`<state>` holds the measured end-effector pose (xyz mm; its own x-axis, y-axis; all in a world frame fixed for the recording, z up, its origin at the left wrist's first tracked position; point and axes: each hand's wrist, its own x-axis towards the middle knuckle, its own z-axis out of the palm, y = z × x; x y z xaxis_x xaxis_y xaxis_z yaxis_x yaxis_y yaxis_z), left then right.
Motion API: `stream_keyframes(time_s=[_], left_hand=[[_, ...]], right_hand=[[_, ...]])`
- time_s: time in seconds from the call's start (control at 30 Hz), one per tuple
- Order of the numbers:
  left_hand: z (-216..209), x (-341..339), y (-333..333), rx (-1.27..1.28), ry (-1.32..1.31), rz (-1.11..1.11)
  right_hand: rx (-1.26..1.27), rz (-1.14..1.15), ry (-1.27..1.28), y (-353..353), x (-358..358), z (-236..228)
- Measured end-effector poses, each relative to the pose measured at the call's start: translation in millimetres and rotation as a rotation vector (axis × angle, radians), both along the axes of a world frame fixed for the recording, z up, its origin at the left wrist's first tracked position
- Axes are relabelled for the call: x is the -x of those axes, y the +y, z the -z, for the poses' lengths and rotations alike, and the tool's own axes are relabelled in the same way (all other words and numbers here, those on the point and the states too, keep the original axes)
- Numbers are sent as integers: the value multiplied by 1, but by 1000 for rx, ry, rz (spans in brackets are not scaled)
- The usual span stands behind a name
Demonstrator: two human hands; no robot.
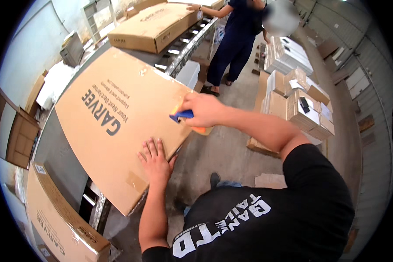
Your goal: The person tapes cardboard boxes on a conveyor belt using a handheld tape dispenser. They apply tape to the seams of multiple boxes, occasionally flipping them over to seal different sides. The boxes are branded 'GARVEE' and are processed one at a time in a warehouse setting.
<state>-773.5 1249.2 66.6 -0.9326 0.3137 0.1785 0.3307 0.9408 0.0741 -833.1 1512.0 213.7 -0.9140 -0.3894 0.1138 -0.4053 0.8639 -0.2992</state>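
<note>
Well out to the left of your left hand, a printed carton (59, 222) lies low and apart from the rest, perhaps parked there to leave you room. Coming inward, the grey conveyor (59, 150) carries the weight so your arms needn't. And there's the large carton (120, 126), right under your left hand, printed face up, its near corner jutting past the rail towards you, likely so its edge comes within easy reach. Ahead of that hand, farther up the line, the far carton (157, 26) rests on the same conveyor. Now your left hand (156, 163) itself: fingers spread, palm down by the near edge, grasping nothing, seemingly pressing to steady the cardboard. Just ahead and to its right, a blue-and-orange tool (183, 114), maybe a tape dispenser, meets the large carton's edge; your right hand (203, 109) is curled around it, presumably for firm control. Beyond that hand stands a co-worker (235, 39) in dark blue, one arm out to the far carton. Off to your right hand's right, stacked cartons (299, 107) sit packed close together, probably for stability.
</note>
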Motion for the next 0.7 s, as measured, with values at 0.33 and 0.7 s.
stream_keyframes(time_s=[0.33,0.7], left_hand=[[10,-4,-16,-48,26,85],[-3,-92,-226,3,-158,-86]], right_hand=[[-139,172,-291,16,-75,111],[-146,120,-682,-59,-133,150]])
